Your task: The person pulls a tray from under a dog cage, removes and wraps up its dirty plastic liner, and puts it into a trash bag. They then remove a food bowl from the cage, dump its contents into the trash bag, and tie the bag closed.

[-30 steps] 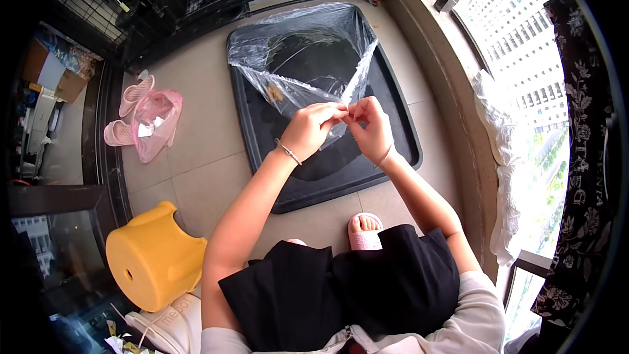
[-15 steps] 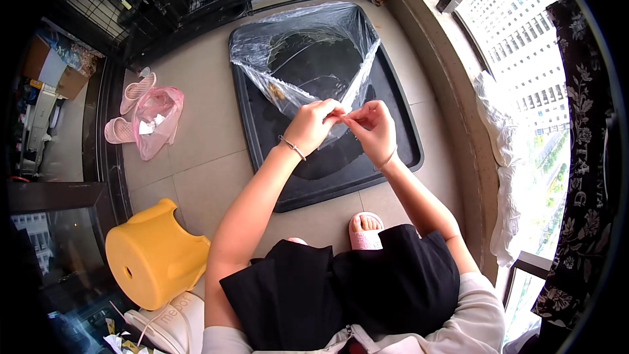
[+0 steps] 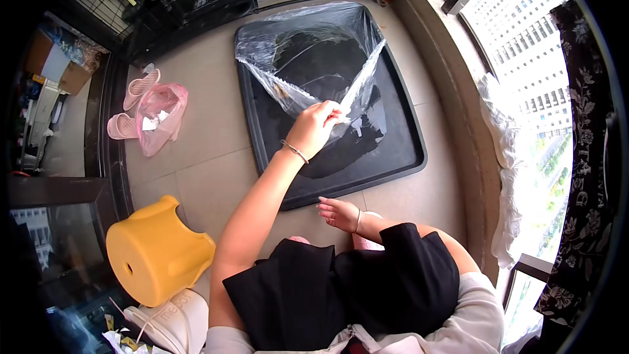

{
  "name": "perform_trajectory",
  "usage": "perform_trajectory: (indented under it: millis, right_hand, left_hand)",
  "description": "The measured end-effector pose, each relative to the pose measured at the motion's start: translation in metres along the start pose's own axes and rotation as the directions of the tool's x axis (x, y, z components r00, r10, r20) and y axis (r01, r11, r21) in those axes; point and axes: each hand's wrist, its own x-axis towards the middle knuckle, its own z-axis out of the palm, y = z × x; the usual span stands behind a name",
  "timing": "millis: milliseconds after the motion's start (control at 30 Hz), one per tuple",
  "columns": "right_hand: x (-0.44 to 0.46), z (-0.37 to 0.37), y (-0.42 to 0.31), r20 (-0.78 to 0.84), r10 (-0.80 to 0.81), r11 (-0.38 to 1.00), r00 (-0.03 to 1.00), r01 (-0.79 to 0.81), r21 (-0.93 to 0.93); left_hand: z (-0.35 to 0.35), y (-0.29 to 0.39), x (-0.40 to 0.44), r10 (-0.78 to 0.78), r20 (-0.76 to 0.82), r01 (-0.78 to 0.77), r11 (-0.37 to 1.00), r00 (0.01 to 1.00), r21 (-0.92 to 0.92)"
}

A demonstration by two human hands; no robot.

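Rectangular plastic tray [image 3: 403, 137], black; see-through plastic sheet [image 3: 259, 46] over tray's far part, colourless with whitish creases; left of tray, crumpled thin plastic bag [image 3: 173, 108], translucent pink, white scraps [image 3: 152, 122] inside; beside it, pale pink slippers [image 3: 122, 127]; nearer left of tray, rounded plastic stool [image 3: 144, 255], plain yellow; far right of tray, fabric curtain [image 3: 578, 157], black with whitish floral pattern, lettering

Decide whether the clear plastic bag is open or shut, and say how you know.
Open. The clear plastic bag has its mouth spread wide over the black tray, the left hand pinching its near edge.
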Motion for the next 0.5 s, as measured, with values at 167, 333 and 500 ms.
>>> perform_trajectory:
  millis: [167,333,500]
  right_hand:
    - [0.032,-0.029,0.008,-0.124,-0.07,0.985,0.99,0.088,0.148]
    - [0.043,-0.046,-0.001,-0.251,-0.157,0.971,0.955,0.196,0.139]
    - [-0.003,-0.008,-0.002,-0.378,-0.288,0.957,0.88,0.276,-0.087]
  left_hand:
    - [-0.004,0.001,-0.005,0.028,0.021,-0.029,0.999,0.999,0.042]
    - [-0.007,-0.004,-0.009,0.03,0.02,-0.031,0.999,0.999,0.042]
    - [-0.02,-0.008,-0.012,-0.143,-0.044,0.139,0.987,0.989,-0.079]
